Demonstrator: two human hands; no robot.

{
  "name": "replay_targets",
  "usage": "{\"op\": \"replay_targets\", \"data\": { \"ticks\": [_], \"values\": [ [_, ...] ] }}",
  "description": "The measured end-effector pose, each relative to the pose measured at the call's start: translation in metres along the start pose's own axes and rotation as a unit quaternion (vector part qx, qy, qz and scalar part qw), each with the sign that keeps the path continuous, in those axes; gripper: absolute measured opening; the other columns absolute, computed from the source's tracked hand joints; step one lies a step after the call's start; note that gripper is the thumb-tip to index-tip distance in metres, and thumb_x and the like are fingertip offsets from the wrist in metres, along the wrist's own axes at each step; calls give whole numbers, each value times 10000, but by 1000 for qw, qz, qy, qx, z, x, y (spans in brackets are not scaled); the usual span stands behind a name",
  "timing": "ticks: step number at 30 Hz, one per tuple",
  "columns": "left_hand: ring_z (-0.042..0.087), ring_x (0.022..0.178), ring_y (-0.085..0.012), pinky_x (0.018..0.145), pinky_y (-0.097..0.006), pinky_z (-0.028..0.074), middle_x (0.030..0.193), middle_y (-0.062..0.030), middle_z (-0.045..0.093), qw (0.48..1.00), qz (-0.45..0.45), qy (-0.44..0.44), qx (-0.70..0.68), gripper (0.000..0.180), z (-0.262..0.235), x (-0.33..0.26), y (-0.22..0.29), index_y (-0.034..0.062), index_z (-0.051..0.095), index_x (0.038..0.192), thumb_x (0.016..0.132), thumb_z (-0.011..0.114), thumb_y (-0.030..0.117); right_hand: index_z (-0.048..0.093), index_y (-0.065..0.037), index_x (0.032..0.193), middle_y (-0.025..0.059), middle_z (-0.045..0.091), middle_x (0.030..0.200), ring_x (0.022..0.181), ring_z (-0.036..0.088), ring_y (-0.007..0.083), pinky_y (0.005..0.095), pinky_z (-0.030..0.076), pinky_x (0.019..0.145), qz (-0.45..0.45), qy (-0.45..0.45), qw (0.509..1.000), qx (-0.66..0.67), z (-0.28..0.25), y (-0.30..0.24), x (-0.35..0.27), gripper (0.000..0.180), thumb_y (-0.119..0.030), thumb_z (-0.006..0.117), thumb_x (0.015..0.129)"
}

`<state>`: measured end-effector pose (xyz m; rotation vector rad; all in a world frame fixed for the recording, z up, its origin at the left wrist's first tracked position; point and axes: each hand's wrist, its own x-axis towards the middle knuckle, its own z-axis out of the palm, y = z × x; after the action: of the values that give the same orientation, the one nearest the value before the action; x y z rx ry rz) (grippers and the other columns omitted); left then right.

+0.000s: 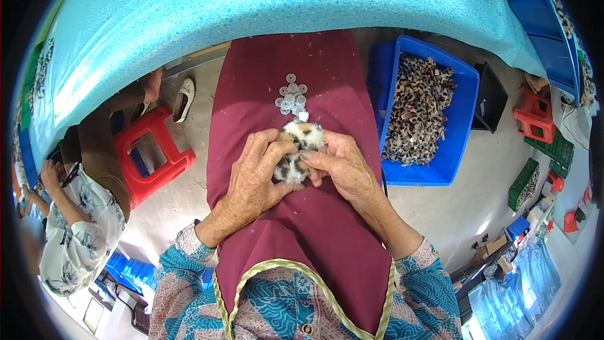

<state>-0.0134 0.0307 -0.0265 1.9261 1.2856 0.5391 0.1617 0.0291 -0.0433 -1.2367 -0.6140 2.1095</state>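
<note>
at the far left a seated person in a white flowered blouse point(78, 239) leans in from the rim, just beside a red plastic stool point(154, 154) standing on the grey concrete floor point(179, 201), with a pale flat shoe point(184, 99) near the stool's top edge. above them all bends the turquoise speckled tabletop point(251, 0), running across the whole upper part of the view. below it, in the middle, a dark maroon cloth apron point(302, 226) with a pale green trim lies stretched over the person's lap. the left hand point(255, 176) comes in from the lower left in a blue patterned sleeve, fingers curled and closed around the left side of a small fluffy plush piece with white, black and orange patches point(297, 151), which sits over the apron about mid-lap, held between both hands. just above the plush piece a little cluster of small grey plastic washers point(290, 97) rests on the apron, near it but apart. the right hand point(340, 167) meets the left, its thumb and fingertips pinching the right edge of the plush piece. to the right, on the floor, a blue plastic crate point(462, 119) holds a heap of leopard-print fabric pieces point(418, 110). further right stand a red plastic stool point(535, 113) and green plastic crates point(553, 148) near the rim
</note>
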Motion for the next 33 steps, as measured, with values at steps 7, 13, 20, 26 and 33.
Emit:
{"op": "replay_targets", "data": {
  "ticks": [7, 13, 20, 26, 33],
  "values": [
    [577, 852, -114, 742, -272, 481, 941, -11, 609, 913, -162, -70, -369, 310, 3, -14, -20, 58, 567, 890, 649, 758, 21, 599, -10, 903, 48, 630, 751, 606, 563, 77, 202, 448, 510, -26, -11, 990, -140, -14, -23, -16, 161, -163, 594, 855],
    [620, 841, -145, 778, -287, 503, 953, -73, 647, 669, -365, -68, -644, 338, -8, -5, -11, -17, 585, 1064, 765, 684, 104, 571, 7, 1039, 64, 597, 975, 865, 578, 122, 282, 498, 780, -129, -41, 980, -147, -11, -26, -4, 240, -107, 613, 832],
    [607, 930, -208, 856, -358, 494, 1040, -80, 614, 556, -422, -60, -714, 404, -9, -6, -8, 18, 503, 1185, 810, 623, 108, 457, 17, 1158, 79, 553, 1034, 934, 554, 135, 277, 453, 843, -80, -15, 997, -14, 0, -10, -6, 430, -118, 659, 803],
    [564, 1045, -266, 921, -421, 440, 1166, -120, 558, 552, -420, -66, -718, 438, -4, -11, -14, 9, 463, 1220, 869, 555, 254, 419, -33, 1216, 91, 544, 1068, 968, 551, 157, 267, 468, 817, -60, 19, 998, -11, 10, 12, -12, 595, 62, 656, 678],
    [589, 990, -244, 855, -383, 488, 1099, -119, 591, 527, -449, -34, -720, 397, -8, -14, 0, 45, 510, 1164, 877, 549, 317, 419, -20, 1223, 96, 576, 1056, 961, 565, 147, 283, 485, 796, 9, -39, 997, -70, 10, 17, -20, 583, 59, 641, 690]
  ]
}}
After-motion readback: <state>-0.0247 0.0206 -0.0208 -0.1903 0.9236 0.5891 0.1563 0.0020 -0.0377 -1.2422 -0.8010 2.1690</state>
